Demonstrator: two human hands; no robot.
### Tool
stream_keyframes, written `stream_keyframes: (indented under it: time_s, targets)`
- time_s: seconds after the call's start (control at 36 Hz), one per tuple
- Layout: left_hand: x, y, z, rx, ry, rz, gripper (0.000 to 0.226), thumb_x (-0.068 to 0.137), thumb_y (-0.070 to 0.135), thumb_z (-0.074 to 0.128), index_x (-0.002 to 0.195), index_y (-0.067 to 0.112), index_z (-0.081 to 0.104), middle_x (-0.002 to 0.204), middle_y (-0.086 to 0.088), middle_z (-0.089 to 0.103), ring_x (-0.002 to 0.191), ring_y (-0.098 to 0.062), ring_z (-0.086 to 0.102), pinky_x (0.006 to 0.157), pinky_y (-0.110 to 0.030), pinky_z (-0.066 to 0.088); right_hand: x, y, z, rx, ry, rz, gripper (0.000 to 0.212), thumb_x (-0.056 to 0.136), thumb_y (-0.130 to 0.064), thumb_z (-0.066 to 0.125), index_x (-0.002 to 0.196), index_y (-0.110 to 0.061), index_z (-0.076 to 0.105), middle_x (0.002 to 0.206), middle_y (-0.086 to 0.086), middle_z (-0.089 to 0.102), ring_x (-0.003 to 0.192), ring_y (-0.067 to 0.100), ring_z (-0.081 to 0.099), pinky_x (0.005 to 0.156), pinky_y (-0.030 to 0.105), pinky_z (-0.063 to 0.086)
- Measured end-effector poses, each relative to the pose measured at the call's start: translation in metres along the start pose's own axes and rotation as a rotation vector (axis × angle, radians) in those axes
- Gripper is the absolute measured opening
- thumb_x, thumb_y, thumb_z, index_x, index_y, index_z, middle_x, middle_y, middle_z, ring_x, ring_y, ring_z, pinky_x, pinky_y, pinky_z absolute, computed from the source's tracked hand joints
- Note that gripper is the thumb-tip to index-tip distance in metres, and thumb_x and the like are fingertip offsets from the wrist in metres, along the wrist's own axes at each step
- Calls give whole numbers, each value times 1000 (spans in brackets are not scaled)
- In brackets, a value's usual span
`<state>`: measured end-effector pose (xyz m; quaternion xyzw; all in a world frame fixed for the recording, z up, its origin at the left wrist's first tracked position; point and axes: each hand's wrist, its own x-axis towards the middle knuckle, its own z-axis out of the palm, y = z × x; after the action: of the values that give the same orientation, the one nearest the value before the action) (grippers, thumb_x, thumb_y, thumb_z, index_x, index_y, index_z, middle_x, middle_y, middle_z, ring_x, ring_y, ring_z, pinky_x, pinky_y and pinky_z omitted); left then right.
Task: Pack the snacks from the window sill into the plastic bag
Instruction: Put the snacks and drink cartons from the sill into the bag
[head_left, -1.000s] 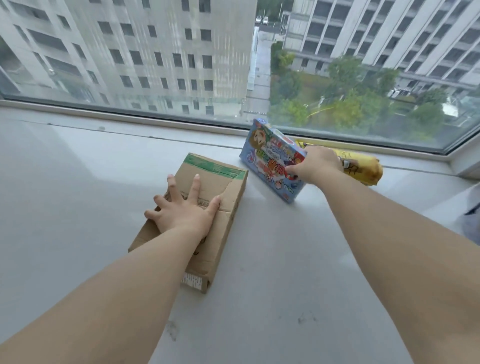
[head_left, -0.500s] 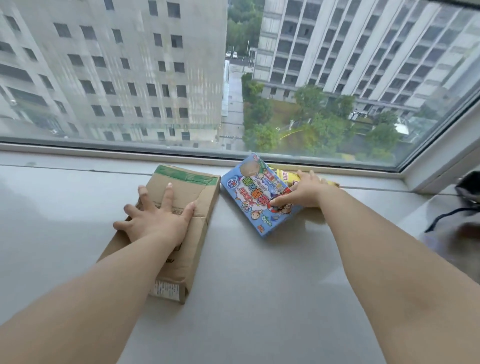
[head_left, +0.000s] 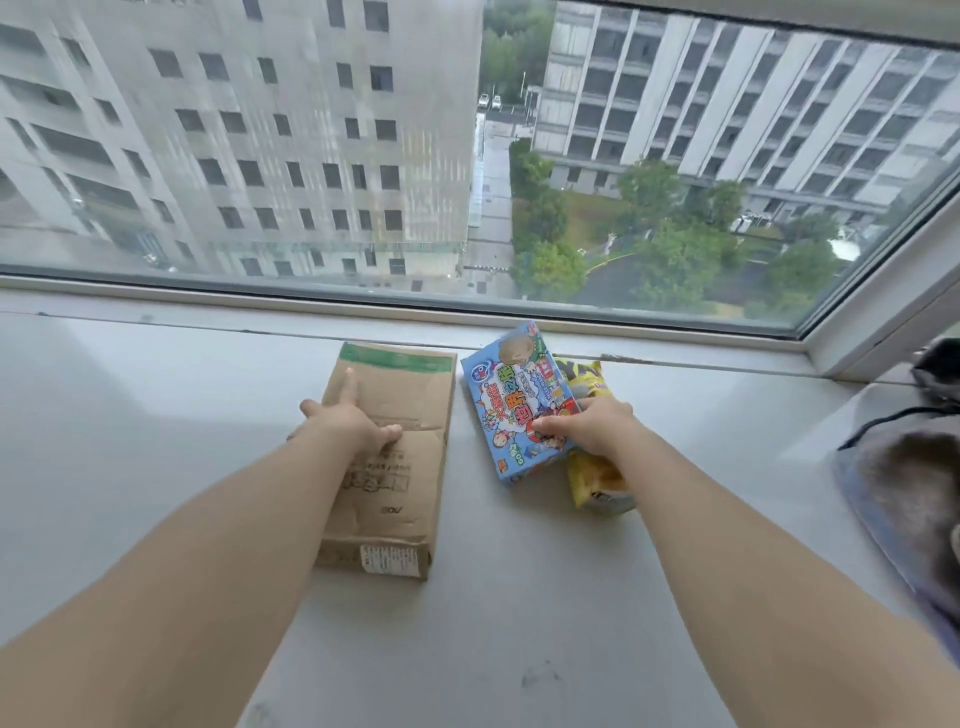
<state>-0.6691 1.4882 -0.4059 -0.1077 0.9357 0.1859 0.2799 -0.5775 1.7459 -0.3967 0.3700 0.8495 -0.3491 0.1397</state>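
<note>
A blue snack box (head_left: 511, 395) with cartoon print lies on the white window sill (head_left: 156, 415), partly on top of a yellow snack packet (head_left: 589, 480). My right hand (head_left: 589, 428) grips the box's right edge, thumb on its printed face, fingers over the packet. Left of it lies a flat brown cardboard package (head_left: 400, 467) with a green strip at its far end. My left hand (head_left: 345, 421) rests on the package's upper left part, fingers spread. No plastic bag is in view.
The window frame (head_left: 467, 306) runs along the sill's far edge and turns at the right corner. A grey cloth item (head_left: 909, 499) with a dark cord lies at the right, with a dark object (head_left: 940, 366) behind it.
My right hand has drawn the blue box and yellow packet nearer to me and laid the box flatter. The brown package has turned straighter under my left hand.
</note>
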Motion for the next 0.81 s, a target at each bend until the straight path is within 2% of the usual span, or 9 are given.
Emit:
stream_keyframes:
  time_s: [0.08, 0.17, 0.28, 0.44, 0.5, 0.56, 0.61, 0.69, 0.81]
  targets:
    - [-26, -13, 9, -55, -24, -40, 127, 67, 58, 75, 141, 40, -27, 141, -17, 18, 123, -39, 43, 104, -47, 36, -31, 8, 22, 90, 21, 55, 71, 59, -62, 77, 120, -29, 62, 123, 7, 48, 94, 19, 48, 86, 28, 43]
    - [-52, -33, 23, -74, -16, -85, 133, 60, 61, 78, 143, 38, -24, 137, -21, 27, 119, -38, 47, 99, -47, 40, -72, 15, 42, 110, 37, 88, 68, 66, -60, 72, 122, -24, 58, 123, 9, 42, 99, 24, 51, 85, 29, 44]
    - [-85, -71, 31, -68, -30, -146, 131, 53, 64, 80, 147, 21, 0, 134, -21, 40, 121, -36, 47, 99, -45, 42, -131, 32, 60, 152, 28, 142, 62, 71, -57, 70, 122, -23, 57, 121, 9, 40, 107, 26, 53, 88, 31, 45]
    - [-141, -133, 39, -148, -144, -231, 125, 41, 64, 85, 134, 3, 26, 131, -17, 48, 121, -34, 49, 99, -44, 45, -220, 65, 90, 198, 32, 217, 57, 72, -56, 69, 120, -27, 59, 117, 6, 39, 106, 24, 53, 84, 29, 45]
    - [-157, -160, 44, -239, -196, -253, 123, 31, 66, 86, 127, 3, 42, 120, -16, 57, 111, -33, 57, 94, -43, 48, -251, 74, 99, 215, 30, 248, 57, 71, -56, 70, 119, -27, 59, 109, 3, 37, 102, 22, 54, 82, 29, 46]
    - [-169, -192, 55, -389, -218, -270, 110, 22, 68, 84, 109, 6, 62, 98, -14, 69, 89, -33, 66, 85, -44, 54, -283, 82, 107, 233, 32, 266, 53, 71, -54, 70, 117, -28, 60, 105, 2, 35, 94, 21, 52, 82, 27, 45]
    - [-177, -221, 69, -554, -237, -256, 90, 26, 63, 84, 95, 8, 69, 82, -13, 73, 76, -34, 70, 78, -46, 57, -312, 89, 113, 241, 38, 284, 49, 73, -50, 68, 117, -29, 60, 105, 3, 36, 87, 19, 48, 82, 26, 44]
    - [-214, -239, 66, -680, -309, -183, 93, 25, 63, 86, 101, 13, 66, 84, -12, 74, 75, -34, 71, 73, -48, 58, -350, 92, 120, 251, 65, 289, 48, 74, -48, 66, 117, -28, 58, 106, 4, 37, 86, 19, 50, 79, 25, 45]
    - [-288, -242, 25, -763, -242, -45, 68, 62, 45, 82, 113, 14, 51, 96, -11, 69, 82, -30, 69, 77, -46, 57, -397, 83, 122, 268, 110, 276, 49, 74, -49, 68, 117, -26, 59, 112, 9, 42, 88, 23, 51, 89, 33, 47]
